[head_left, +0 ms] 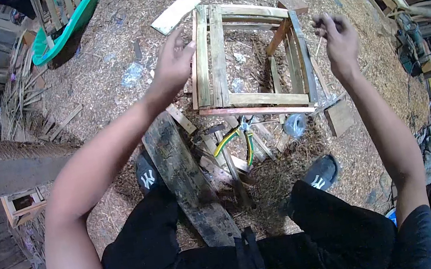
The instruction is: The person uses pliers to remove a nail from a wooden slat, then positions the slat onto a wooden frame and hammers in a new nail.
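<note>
A wooden slatted frame [218, 57] stands on the ground in front of me, open in the middle. Just off its left side is my left hand [176, 61], thumb and fingers apart, with nothing seen in it. On the other side, my right hand [341, 42] is raised a little away from the frame's dark right edge. Its fingers are loosely bent with gaps between them, and no held thing shows. Pliers [249, 139] with yellow-green handles lie spread among wood scraps, below the frame's near rail.
A thick weathered plank [186, 179] lies between my feet. Wood shavings cover the ground, with a pale board [176, 14], a clear plastic bag [295, 125] and a wood block [340, 117] about. A green curved-edged container [68, 36] stands upper left; wood piles line both sides.
</note>
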Action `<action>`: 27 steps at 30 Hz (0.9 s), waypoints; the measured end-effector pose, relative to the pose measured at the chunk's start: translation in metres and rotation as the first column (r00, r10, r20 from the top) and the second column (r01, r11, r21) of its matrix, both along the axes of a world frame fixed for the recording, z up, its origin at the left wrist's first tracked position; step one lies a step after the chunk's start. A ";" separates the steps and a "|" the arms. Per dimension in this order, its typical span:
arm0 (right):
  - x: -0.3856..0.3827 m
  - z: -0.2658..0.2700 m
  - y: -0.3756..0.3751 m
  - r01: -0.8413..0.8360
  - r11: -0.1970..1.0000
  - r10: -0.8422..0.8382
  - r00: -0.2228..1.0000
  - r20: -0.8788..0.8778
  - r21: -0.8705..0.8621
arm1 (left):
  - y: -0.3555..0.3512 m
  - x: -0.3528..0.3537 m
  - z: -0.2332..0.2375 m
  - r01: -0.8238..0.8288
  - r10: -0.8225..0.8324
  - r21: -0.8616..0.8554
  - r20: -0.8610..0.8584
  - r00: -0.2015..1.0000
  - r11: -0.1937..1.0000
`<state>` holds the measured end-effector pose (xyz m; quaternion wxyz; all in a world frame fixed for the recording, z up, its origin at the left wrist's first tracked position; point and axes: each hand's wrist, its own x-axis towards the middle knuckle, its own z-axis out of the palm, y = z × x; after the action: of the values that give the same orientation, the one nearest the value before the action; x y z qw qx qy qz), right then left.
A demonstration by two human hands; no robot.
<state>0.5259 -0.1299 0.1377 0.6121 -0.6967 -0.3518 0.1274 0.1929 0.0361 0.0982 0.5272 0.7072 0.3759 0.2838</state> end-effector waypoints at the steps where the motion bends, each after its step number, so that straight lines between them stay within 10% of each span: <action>1: -0.005 0.009 0.012 -0.002 1.000 0.002 1.000 0.002 0.000 | 0.009 0.001 0.004 0.010 -0.002 0.130 -0.063 0.998 0.991; 6: -0.041 0.017 0.072 -0.255 0.966 0.258 0.960 0.104 -0.039 | 0.037 0.016 0.023 0.160 -0.138 0.133 -0.164 0.977 0.978; 11: -0.068 0.003 0.122 -0.227 0.966 0.244 0.959 0.145 -0.125 | 0.065 0.037 0.011 0.237 -0.154 0.516 -0.198 0.968 0.823; 27: -0.086 -0.014 0.152 -0.413 0.907 0.421 0.897 0.133 -0.082 | 0.080 0.040 0.030 0.429 -0.311 0.330 -0.355 0.882 0.841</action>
<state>0.4401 0.0223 0.1237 0.5248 -0.6281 -0.5337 0.2128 0.2330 0.1157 0.1281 0.3565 0.8927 0.2372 0.1405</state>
